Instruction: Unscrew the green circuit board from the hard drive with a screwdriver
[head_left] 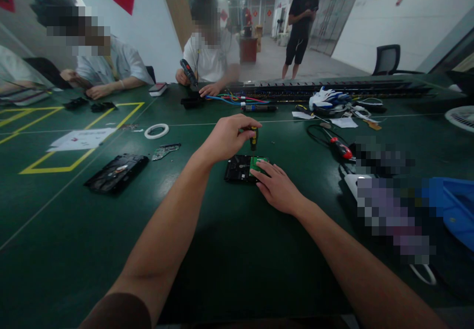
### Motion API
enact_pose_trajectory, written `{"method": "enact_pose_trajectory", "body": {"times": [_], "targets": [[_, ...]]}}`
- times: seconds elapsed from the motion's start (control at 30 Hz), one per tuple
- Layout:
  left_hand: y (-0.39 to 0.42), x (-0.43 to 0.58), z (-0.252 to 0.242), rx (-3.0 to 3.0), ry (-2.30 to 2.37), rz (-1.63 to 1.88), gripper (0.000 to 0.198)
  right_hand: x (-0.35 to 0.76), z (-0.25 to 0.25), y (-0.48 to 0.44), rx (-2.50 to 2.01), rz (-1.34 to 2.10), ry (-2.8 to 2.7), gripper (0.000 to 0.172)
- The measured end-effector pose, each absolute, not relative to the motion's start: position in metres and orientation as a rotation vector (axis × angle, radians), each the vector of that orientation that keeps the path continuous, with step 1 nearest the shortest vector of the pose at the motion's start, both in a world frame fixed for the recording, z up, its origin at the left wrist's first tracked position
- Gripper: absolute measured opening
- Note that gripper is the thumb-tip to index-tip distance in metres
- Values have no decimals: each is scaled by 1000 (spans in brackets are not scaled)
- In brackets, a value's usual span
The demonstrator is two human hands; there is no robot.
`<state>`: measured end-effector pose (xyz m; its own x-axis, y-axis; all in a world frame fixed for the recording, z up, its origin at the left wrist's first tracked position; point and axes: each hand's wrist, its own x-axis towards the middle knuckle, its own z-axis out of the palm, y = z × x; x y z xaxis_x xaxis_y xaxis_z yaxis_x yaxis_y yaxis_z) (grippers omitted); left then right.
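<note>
A black hard drive (237, 169) with a green circuit board (255, 161) on its right part lies on the table in front of me. My left hand (231, 134) is closed around a short screwdriver (254, 141) with a black and yellow handle, held upright over the drive. Whether its tip touches the drive cannot be made out. Spread fingers of my right hand (276, 185) lie flat on the green board and the drive's right edge. To the left are another black drive casing (117, 172) and a loose circuit board (165, 151).
A roll of white tape (156, 131) and paper sheets (81, 139) lie left. On the right are a red-black screwdriver (340, 147), gloves (329, 101), cables and a blue object (454, 210). Co-workers sit across the table (229, 260); one person stands farther back.
</note>
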<state>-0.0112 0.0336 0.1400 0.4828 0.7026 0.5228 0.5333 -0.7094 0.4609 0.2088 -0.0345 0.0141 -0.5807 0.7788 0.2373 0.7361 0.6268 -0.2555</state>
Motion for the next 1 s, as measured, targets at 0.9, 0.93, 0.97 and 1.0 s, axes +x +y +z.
{"method": "enact_pose_trajectory", "body": {"times": [0.9,0.93,0.97,1.0], "targets": [[35,-11,136,2471,1088,1054,20,210,13,-34,-1209,167,-2519,46],[35,-11,136,2477,1076,1051,20,210,13,-34,-1208,164,-2519,46],[35,-11,136,2484,1062,1045,20,210,13,-34,-1208,161,-2520,46],[35,-11,136,2492,1049,1038,21,210,13,-34,-1207,160,-2521,46]]}}
